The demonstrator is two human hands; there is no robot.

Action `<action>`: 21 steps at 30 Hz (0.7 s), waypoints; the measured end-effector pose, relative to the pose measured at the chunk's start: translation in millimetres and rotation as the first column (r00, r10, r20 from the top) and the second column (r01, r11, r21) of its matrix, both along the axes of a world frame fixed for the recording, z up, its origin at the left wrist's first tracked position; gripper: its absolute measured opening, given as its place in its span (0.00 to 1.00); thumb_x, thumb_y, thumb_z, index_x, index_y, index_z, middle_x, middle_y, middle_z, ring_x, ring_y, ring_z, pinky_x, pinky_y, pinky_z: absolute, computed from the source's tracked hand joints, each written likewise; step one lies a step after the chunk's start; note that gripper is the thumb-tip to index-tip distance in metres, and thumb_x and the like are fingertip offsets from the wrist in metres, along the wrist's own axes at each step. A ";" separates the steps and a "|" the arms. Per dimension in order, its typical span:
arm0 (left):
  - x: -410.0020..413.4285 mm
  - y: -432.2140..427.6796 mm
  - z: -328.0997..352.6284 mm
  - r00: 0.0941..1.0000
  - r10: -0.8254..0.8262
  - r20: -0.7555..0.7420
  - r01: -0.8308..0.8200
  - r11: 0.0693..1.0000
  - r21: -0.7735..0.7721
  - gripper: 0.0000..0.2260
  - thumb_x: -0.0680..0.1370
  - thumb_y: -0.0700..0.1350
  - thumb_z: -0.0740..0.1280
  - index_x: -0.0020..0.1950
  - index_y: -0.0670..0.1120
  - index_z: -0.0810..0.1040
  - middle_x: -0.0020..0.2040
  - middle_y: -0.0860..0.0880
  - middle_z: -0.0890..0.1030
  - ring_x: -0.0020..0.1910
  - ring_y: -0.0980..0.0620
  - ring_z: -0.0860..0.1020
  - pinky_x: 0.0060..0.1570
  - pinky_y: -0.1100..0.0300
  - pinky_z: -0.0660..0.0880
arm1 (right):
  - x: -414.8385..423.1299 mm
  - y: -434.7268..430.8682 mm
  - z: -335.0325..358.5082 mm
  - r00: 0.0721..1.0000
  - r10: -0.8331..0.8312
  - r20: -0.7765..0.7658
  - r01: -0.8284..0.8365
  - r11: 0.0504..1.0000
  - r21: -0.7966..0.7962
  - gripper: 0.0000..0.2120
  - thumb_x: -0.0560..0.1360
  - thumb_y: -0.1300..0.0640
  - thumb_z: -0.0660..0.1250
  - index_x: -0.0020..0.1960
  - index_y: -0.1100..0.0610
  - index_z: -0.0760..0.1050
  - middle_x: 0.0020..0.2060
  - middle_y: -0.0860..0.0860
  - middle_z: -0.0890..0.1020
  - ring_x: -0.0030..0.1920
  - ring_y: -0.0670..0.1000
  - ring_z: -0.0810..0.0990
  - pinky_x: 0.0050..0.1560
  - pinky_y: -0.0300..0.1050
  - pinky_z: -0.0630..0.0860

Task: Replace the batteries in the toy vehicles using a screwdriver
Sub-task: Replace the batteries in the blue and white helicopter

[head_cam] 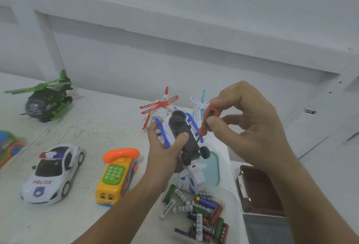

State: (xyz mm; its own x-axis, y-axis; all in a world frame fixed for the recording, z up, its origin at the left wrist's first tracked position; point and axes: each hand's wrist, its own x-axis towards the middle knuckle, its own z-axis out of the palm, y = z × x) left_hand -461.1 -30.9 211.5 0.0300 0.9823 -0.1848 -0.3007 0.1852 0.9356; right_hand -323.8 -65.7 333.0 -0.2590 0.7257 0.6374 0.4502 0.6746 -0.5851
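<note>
left grip (165,149) clasped, right grip (250,125) pinching, both seemingly raised

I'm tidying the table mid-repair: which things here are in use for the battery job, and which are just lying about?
In use: upturned blue-and-white helicopter, red screwdriver, loose batteries.
Lying about: green helicopter, police car, yellow phone bus, brown case.

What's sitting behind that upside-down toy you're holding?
A red-and-white toy helicopter and a white plane with blue markings stand behind the held toy. The toy hides the helicopter's lower body. The right hand and screwdriver cover part of the plane.
</note>
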 end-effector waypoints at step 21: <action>2.4 0.5 -4.0 0.997 0.034 -0.066 -0.029 0.997 0.071 0.31 0.76 0.46 0.72 0.69 0.68 0.59 0.53 0.48 0.84 0.42 0.48 0.86 0.35 0.49 0.83 | 4.3 -1.7 53.3 0.545 -0.025 0.838 0.190 0.977 -0.095 0.13 0.72 0.35 0.56 0.44 0.44 0.67 0.33 0.41 0.80 0.34 0.34 0.71 0.32 0.36 0.64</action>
State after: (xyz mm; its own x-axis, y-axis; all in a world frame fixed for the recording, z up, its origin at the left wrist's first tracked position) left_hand -458.7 -30.3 207.4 -0.0113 0.9932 -0.1162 -0.2415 0.1101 0.9641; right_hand -319.6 -67.4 386.3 -0.5234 0.8502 0.0565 0.8515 0.5243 -0.0015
